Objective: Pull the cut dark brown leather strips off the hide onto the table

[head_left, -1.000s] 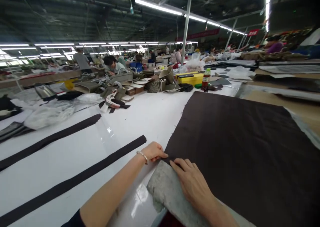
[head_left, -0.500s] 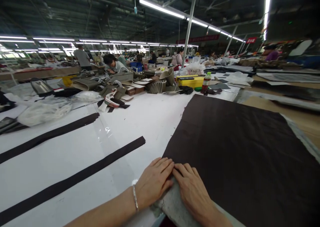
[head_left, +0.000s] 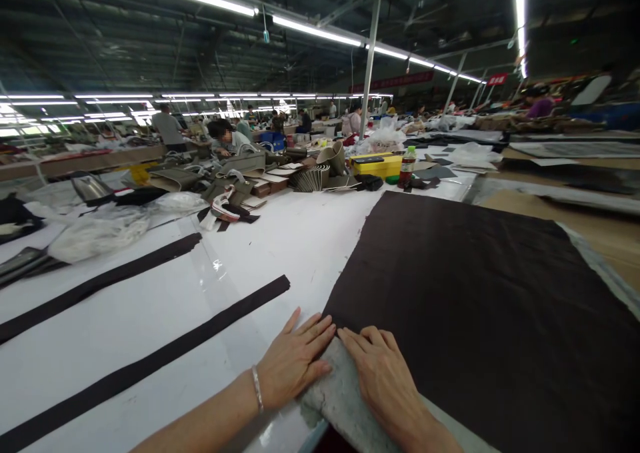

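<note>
A large dark brown sheet of material (head_left: 475, 300) lies flat on the white table (head_left: 210, 286), with its near corner folded back to show a grey underside (head_left: 334, 393). My left hand (head_left: 295, 360) rests flat with fingers stretched out on the table at that corner's left edge. My right hand (head_left: 383, 376) lies palm down on the fold, its fingertips pressing where the grey side meets the brown sheet. Neither hand grips anything.
Two long dark strips (head_left: 150, 363) (head_left: 105, 280) lie across the table to the left. Farther back sit plastic bags (head_left: 95, 230), stacked cut pieces (head_left: 310, 176), a yellow box (head_left: 377, 166) and a drink bottle (head_left: 407, 166). Other people work at distant tables.
My left hand went from a closed pinch at the sheet's corner to lying flat and open beside it. My right hand stayed on the fold.
</note>
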Action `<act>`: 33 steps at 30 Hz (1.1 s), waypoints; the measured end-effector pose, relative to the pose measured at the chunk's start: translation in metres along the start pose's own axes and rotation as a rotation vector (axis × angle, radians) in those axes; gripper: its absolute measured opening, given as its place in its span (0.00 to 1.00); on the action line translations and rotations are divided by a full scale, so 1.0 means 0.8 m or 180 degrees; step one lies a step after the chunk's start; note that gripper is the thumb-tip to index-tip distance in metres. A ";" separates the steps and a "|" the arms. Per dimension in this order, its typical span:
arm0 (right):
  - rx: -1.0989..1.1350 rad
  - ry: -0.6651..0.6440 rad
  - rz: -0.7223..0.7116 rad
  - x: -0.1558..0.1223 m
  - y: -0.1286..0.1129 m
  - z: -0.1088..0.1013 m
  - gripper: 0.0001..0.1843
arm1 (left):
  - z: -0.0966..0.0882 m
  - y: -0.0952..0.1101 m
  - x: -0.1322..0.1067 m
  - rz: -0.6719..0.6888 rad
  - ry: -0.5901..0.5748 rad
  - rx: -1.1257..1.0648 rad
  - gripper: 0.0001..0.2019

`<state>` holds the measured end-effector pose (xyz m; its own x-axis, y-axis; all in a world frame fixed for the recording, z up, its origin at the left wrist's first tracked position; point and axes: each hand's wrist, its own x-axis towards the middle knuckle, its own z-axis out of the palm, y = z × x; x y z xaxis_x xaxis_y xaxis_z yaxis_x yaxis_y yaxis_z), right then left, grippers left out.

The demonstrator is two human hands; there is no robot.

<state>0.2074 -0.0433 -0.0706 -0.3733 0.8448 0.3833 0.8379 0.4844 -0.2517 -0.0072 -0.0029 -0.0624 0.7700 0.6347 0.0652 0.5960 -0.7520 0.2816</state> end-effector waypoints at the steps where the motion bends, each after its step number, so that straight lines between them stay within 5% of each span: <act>1: 0.0004 0.0013 -0.0009 0.000 -0.001 0.000 0.26 | -0.001 0.002 0.002 -0.0079 0.0099 -0.0049 0.27; 7: 0.0016 0.0111 -0.0056 -0.003 -0.003 -0.001 0.25 | 0.000 0.010 0.027 -0.0447 0.0835 -0.0385 0.15; 15: 0.0218 0.0225 -0.0240 -0.029 0.015 -0.003 0.31 | 0.006 0.005 0.031 -0.0283 0.1041 -0.0457 0.11; 19: -0.0176 0.0159 -0.0594 -0.048 0.032 -0.025 0.34 | 0.003 0.008 0.035 -0.0347 0.1157 -0.0579 0.09; 24: -0.0679 -0.0020 -0.1061 -0.048 0.018 -0.058 0.35 | -0.017 0.042 0.038 -0.0675 0.1788 -0.1372 0.07; 29: -0.0528 0.0276 -0.1037 -0.041 -0.008 -0.060 0.33 | -0.027 0.079 0.031 -0.1472 0.1198 -0.3038 0.10; 33: -0.0387 0.0426 -0.1042 -0.044 -0.021 -0.060 0.34 | -0.021 0.081 0.026 -0.1721 0.1462 -0.3094 0.12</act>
<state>0.2252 -0.0917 -0.0373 -0.5807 0.6085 0.5408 0.7269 0.6867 0.0077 0.0436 -0.0358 -0.0265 0.2028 0.9792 -0.0047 0.2437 -0.0458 0.9688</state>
